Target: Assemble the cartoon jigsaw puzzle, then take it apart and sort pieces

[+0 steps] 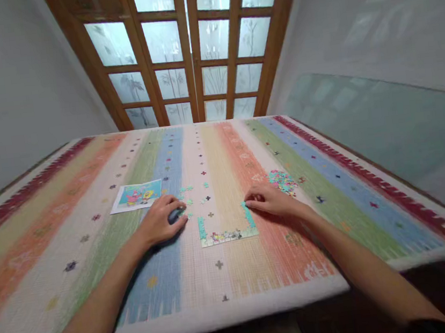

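Note:
A partly joined jigsaw frame (227, 234) lies on the striped cloth: a bottom strip with two short teal sides rising from it. My right hand (272, 200) rests at the top of the right side, its fingers pinched on a teal piece there. My left hand (162, 221) lies palm down just left of the frame, fingers curled over a small dark thing I cannot make out. Several loose teal pieces (188, 192) are scattered beyond the left hand.
A heap of loose jigsaw pieces (283, 180) sits right of my right hand. A printed reference picture (138, 194) lies at the left. The striped cloth (91, 220) covers the table; a glass-paned wooden door (190, 51) stands behind it.

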Action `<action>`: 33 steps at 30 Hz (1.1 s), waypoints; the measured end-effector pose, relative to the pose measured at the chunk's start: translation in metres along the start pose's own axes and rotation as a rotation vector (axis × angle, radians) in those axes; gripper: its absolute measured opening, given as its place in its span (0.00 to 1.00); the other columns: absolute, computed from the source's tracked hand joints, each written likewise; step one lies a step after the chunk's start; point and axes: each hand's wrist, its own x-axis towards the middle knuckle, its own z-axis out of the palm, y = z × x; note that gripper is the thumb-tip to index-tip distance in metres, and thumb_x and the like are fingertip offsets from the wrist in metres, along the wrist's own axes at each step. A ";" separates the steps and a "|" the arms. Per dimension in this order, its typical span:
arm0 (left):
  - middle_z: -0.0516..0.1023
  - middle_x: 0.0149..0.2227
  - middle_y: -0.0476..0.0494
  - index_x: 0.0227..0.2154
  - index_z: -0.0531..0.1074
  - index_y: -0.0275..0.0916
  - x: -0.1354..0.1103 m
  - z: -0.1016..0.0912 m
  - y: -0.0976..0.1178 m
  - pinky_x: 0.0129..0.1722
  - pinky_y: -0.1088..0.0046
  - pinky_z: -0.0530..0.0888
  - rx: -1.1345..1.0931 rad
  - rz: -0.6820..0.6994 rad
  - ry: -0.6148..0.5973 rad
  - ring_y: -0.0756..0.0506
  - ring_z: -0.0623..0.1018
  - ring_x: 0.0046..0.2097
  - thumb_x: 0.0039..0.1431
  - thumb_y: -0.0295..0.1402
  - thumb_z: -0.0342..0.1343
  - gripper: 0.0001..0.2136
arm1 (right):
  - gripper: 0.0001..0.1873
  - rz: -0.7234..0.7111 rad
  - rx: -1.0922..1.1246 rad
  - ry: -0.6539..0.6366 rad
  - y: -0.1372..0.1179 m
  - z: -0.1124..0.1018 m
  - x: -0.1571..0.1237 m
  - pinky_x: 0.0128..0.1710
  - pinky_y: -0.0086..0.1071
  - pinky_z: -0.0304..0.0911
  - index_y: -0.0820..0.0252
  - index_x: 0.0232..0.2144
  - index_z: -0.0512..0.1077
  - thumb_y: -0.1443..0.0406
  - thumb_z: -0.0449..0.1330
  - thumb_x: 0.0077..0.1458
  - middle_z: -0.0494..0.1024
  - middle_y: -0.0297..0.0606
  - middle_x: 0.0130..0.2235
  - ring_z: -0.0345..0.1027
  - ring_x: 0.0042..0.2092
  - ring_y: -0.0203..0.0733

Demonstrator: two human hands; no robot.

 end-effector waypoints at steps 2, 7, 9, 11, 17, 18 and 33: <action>0.73 0.43 0.40 0.43 0.75 0.38 0.000 0.000 0.001 0.50 0.59 0.70 -0.005 0.012 -0.015 0.40 0.74 0.46 0.64 0.41 0.53 0.13 | 0.06 0.000 -0.003 0.000 0.001 0.001 0.001 0.38 0.38 0.63 0.56 0.34 0.75 0.63 0.59 0.64 0.77 0.41 0.34 0.67 0.35 0.43; 0.74 0.42 0.41 0.40 0.75 0.40 0.001 0.002 0.001 0.49 0.61 0.71 -0.007 0.023 -0.019 0.40 0.74 0.45 0.65 0.42 0.54 0.11 | 0.06 0.004 -0.012 -0.007 0.003 0.002 0.002 0.38 0.39 0.63 0.55 0.35 0.76 0.63 0.59 0.63 0.77 0.40 0.34 0.67 0.35 0.44; 0.74 0.41 0.41 0.38 0.74 0.39 0.002 0.003 0.001 0.48 0.61 0.70 -0.003 0.032 -0.013 0.41 0.74 0.44 0.66 0.41 0.53 0.11 | 0.06 0.009 -0.013 -0.013 0.003 0.002 0.002 0.38 0.39 0.63 0.55 0.35 0.76 0.63 0.59 0.63 0.77 0.40 0.34 0.68 0.35 0.44; 0.74 0.40 0.41 0.37 0.74 0.39 0.003 0.003 0.001 0.46 0.62 0.70 0.000 0.045 -0.011 0.41 0.73 0.43 0.66 0.40 0.52 0.11 | 0.06 0.008 -0.014 -0.017 0.004 0.002 0.002 0.38 0.39 0.63 0.56 0.35 0.76 0.63 0.59 0.63 0.77 0.41 0.34 0.68 0.35 0.44; 0.74 0.38 0.42 0.33 0.74 0.39 0.002 0.000 -0.004 0.46 0.60 0.69 0.025 0.046 0.002 0.41 0.73 0.42 0.66 0.38 0.52 0.10 | 0.06 0.004 -0.008 -0.021 0.004 0.002 0.002 0.38 0.39 0.63 0.56 0.36 0.76 0.63 0.59 0.63 0.77 0.41 0.35 0.68 0.35 0.44; 0.74 0.38 0.42 0.33 0.74 0.39 0.002 0.000 -0.005 0.46 0.60 0.69 0.032 0.040 0.008 0.41 0.73 0.42 0.66 0.38 0.52 0.10 | 0.06 0.002 -0.009 -0.019 0.004 0.002 0.002 0.38 0.39 0.63 0.56 0.35 0.76 0.63 0.59 0.63 0.77 0.41 0.35 0.68 0.36 0.44; 0.78 0.42 0.38 0.41 0.78 0.39 0.013 0.009 -0.018 0.52 0.56 0.69 0.156 -0.284 0.155 0.36 0.74 0.47 0.66 0.45 0.51 0.16 | 0.06 0.001 -0.007 -0.012 0.004 0.003 0.002 0.37 0.38 0.62 0.56 0.35 0.75 0.63 0.60 0.63 0.76 0.40 0.34 0.67 0.35 0.43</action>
